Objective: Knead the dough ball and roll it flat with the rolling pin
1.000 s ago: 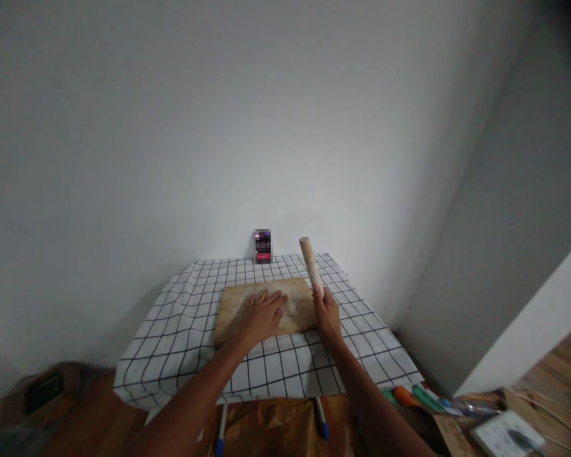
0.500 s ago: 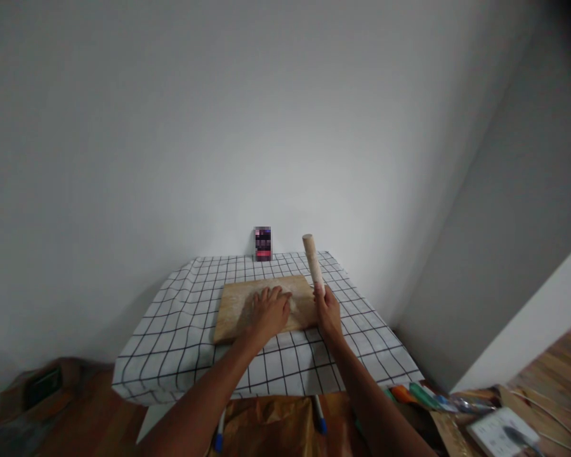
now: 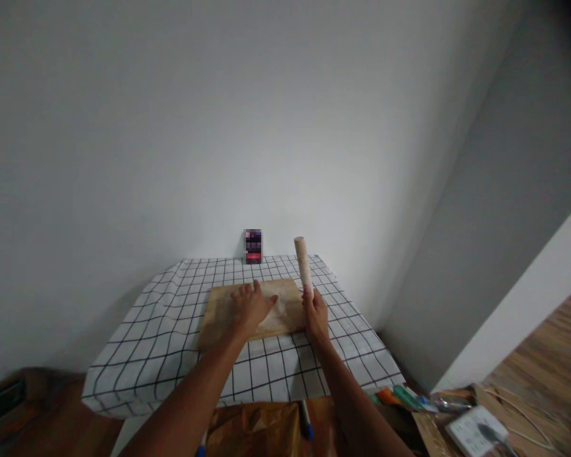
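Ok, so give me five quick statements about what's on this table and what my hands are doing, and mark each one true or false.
1. The right hand grips the wooden rod. True.
2. The left hand is over the wooden board, fingers spread. True.
3. The wooden rod lies flat across the middle of the wooden board. False: it is held up on end, leaning slightly, by the board's right side.
4. The tablecloth is plain red. False: the tablecloth is white with a grid of dark lines.
5. A small dark rectangular object stands upright at the table's far edge, near the wall. True.
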The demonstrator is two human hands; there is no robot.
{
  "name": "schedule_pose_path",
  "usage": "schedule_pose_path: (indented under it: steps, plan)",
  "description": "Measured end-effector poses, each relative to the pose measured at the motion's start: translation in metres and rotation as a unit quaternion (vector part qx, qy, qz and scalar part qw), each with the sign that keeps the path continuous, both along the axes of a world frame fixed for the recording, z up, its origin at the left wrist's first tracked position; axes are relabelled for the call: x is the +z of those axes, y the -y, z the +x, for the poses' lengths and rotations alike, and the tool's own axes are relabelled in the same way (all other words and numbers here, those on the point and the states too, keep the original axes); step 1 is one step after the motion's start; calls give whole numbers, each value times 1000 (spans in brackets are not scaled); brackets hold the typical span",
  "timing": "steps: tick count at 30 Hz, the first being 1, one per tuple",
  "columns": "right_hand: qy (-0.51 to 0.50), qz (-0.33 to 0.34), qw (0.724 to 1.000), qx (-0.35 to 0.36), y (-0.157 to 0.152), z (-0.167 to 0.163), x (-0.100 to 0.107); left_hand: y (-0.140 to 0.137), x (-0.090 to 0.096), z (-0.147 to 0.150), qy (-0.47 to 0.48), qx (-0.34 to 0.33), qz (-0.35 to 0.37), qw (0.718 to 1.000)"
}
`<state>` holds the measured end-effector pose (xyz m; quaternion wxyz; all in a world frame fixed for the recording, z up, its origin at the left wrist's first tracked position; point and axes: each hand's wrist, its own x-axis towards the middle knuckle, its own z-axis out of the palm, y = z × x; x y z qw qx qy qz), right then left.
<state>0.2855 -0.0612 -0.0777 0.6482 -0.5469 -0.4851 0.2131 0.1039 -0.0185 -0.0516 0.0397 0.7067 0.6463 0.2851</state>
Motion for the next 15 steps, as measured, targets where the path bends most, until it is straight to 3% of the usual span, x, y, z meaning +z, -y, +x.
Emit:
schedule_pose_path:
  steps: [3, 8, 11, 15]
  plan:
    - [-9, -7, 1000, 17, -1, 1, -2, -13, 6, -17, 22, -11, -6, 1000]
    - [-9, -3, 1000, 16, -1, 2, -3, -25, 19, -33, 87, -31, -110, 990]
    - [-19, -2, 1000, 21, -2, 2, -5, -21, 20, -34, 102, -89, -87, 987]
    - [-30, -2, 999, 29, -3, 3, -7, -7, 6, -26, 260, -180, -83, 945]
